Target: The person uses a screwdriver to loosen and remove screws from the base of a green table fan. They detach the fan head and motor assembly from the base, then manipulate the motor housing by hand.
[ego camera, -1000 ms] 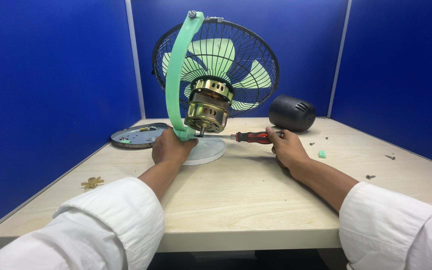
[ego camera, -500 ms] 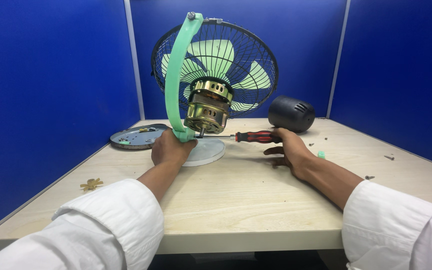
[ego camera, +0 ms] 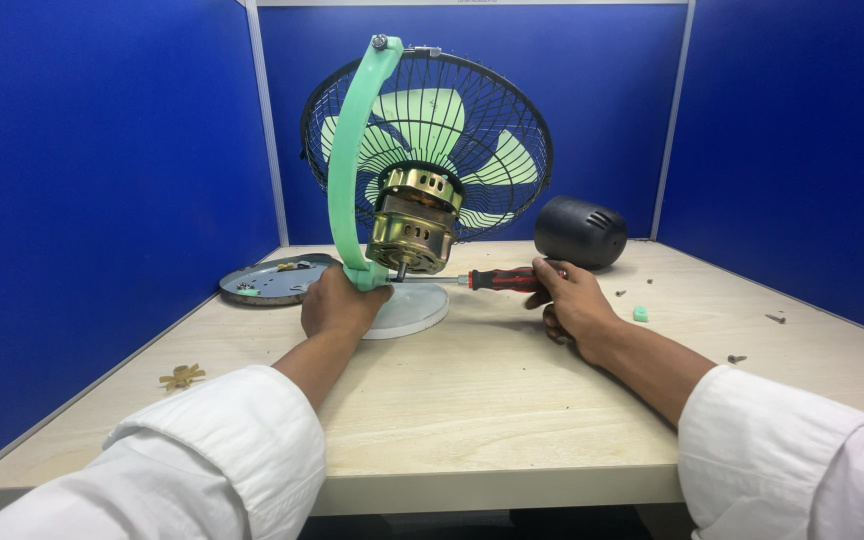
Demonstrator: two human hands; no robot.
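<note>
A table fan stands at the middle back of the table, with a green curved bracket [ego camera: 350, 160], a bare brass motor [ego camera: 413, 220], green blades behind a black wire guard [ego camera: 492, 130] and a round pale base [ego camera: 412, 312]. My left hand [ego camera: 337, 303] grips the foot of the green bracket at the base. My right hand [ego camera: 570, 298] holds a red-and-black screwdriver [ego camera: 507, 279] level, its metal tip pointing left to the underside of the motor.
A black motor cover [ego camera: 580, 232] lies behind my right hand. A round grey plate [ego camera: 272, 280] with small parts sits at the left. A small green piece [ego camera: 640, 314], loose screws [ego camera: 775, 318] and a tan star-shaped part [ego camera: 182, 377] lie scattered. Blue partitions enclose the table.
My right hand has shifted its hold on the screwdriver and brought the tip in toward the motor's underside. My left hand and the fan have stayed in place.
</note>
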